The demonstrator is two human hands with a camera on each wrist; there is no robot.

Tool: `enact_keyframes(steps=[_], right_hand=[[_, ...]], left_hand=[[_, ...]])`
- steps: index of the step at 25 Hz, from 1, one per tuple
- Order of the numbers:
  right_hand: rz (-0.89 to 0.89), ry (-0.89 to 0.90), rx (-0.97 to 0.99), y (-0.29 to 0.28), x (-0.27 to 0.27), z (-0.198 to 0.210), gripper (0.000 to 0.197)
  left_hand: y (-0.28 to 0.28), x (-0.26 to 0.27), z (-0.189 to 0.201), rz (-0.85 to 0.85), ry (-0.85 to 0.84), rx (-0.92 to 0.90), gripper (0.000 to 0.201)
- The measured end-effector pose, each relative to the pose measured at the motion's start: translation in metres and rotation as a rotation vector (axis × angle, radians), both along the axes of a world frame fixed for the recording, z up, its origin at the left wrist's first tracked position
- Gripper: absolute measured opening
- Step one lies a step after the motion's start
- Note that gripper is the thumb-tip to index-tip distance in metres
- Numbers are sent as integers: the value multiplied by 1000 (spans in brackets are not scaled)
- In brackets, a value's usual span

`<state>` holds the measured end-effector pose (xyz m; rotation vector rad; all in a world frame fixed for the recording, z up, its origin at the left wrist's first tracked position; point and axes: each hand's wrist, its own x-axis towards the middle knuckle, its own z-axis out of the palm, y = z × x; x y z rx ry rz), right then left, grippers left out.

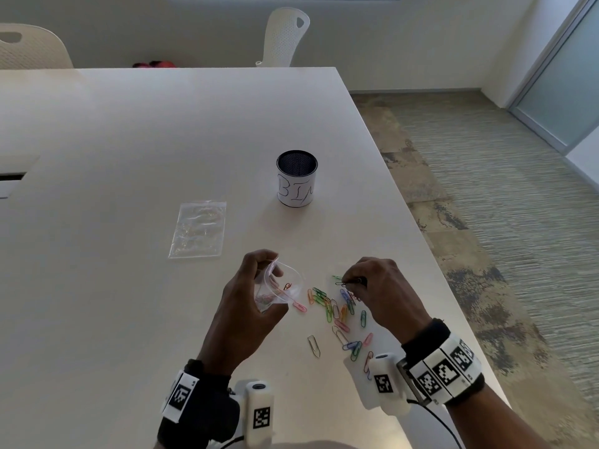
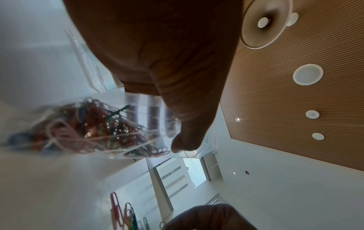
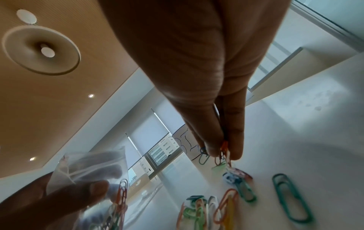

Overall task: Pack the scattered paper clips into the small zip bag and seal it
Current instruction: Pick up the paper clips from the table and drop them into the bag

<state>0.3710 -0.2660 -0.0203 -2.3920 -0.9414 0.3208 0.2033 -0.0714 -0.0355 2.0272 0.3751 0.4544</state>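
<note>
Gripping zip bag (image 1: 278, 288) in left hand (image 1: 251, 299), right hand (image 1: 377, 288) pinching paper clips (image 3: 224, 150) beside it

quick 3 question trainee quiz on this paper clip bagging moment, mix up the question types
1. True or false: the small zip bag held by the left hand already has clips inside.
2. What does the right hand pinch? A) a few paper clips B) the mesh cup C) the spare bags
3. Fill in: the loose clips lie on the ____.

Key: 1 true; 2 A; 3 table
</note>
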Motion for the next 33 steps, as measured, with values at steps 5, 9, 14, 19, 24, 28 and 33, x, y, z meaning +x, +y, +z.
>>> enact_keyframes(steps=[5,9,14,19,24,28,33], right_hand=[[-126,280,281,-2,5,13,12],[-147,632,532,7,-7,40,14],[32,694,497,26,-20,59,14],[210,247,294,56,-35,58,17],[292,120,245,68,-44,58,18],[246,85,282,57,-36,72,16],[83,80,144,24,-5,63,15]], left_hand=[[2,2,-1,-16,6,6,72],[2,2,-1,-27,4,11,73],[-1,2,2,-31,-8,-3,69],[-2,1,6,-15,-2,-4,68],[-1,-1,5,7,-7,2,68],[-1,-2,5,-3,-15,-20,68],[0,-2,1,-18,-33,-42,69]])
